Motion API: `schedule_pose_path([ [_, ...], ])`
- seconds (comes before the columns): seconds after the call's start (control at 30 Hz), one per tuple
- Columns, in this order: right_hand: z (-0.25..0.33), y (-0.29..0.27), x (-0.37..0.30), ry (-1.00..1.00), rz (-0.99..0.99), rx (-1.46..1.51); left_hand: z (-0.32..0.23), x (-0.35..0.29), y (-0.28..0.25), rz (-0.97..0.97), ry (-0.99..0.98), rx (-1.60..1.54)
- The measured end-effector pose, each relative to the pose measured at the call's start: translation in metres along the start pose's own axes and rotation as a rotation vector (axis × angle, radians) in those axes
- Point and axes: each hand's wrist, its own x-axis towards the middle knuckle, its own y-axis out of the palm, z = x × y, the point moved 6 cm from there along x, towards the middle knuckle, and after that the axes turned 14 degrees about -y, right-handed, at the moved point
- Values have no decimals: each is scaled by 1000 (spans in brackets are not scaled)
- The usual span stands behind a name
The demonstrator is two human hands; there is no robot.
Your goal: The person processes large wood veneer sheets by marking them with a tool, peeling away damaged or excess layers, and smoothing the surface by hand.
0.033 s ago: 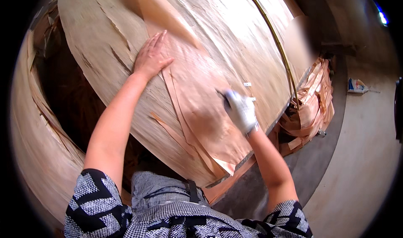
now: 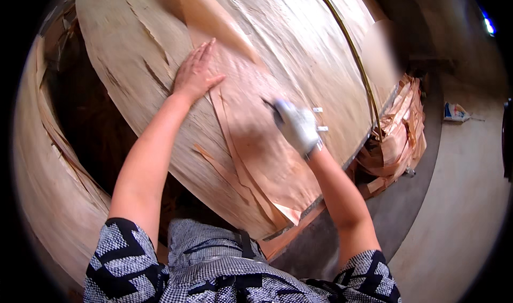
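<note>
My bare left hand point(image 2: 197, 74) lies flat on a reddish wood veneer sheet point(image 2: 262, 142), its fingers stretched out together toward the far side. That sheet rests on a wide stack of paler veneer point(image 2: 139, 52). Over the sheet's right part, my right hand point(image 2: 297, 125) wears a white glove and is closed around a dark, thin-bladed knife point(image 2: 269, 103), its tip at the sheet's surface. Motion smears the glove, and the knife's handle is mostly hidden. A narrow split strip point(image 2: 227, 126) runs along the sheet's left edge, below my left hand.
Veneer offcuts point(image 2: 398, 137) are bundled to the right of the stack. A thin yellowish strip point(image 2: 350, 41) crosses the stack's right side. More veneer point(image 2: 48, 196) stands at the left beyond a dark gap. A small white-and-blue packet point(image 2: 455, 113) lies on the floor point(image 2: 449, 196).
My right hand has moved a little to the left and away from me with the knife. The left hand stays pressed on the sheet; the view has shifted slightly.
</note>
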Motion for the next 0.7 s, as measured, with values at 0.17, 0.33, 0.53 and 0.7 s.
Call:
schedule_pose_path([
  [0.17, -1, 37, 138, -63, 110, 10, -13, 5, 3, 0, 42, -17],
  [0.33, -33, 47, 60, 97, 271, 50, 1, 0, -1, -5, -17, 8],
  [0.53, -68, 51, -49, 267, 393, 33, -41, -8, 14, -43, 5, 553],
  [0.7, -62, 45, -52, 270, 280, 30, -146, -98, 93, 251, 263, 28],
])
